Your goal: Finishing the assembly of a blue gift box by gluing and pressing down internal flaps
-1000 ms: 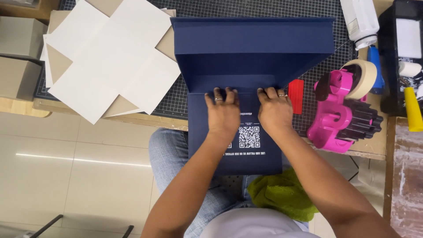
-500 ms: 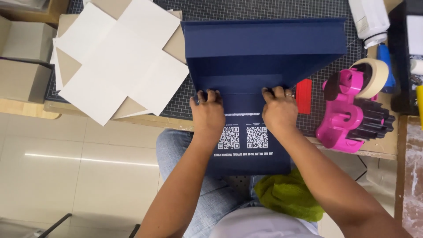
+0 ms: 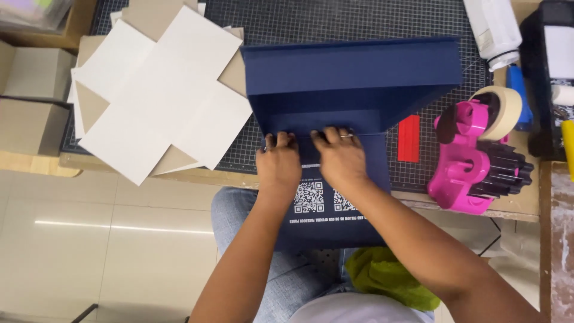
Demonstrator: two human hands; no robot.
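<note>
A packaging workshop: gridded cutting mat (image 3: 359, 18), cardboard blanks (image 3: 155, 90), pink tape dispenser (image 3: 472, 161).

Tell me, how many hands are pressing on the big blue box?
2. The left hand and the right hand lie side by side, flat on the dark blue cardboard box, at its fold.

Bare arms, ring on right hand (image 3: 342, 159), jeans, prob. white top.
</note>
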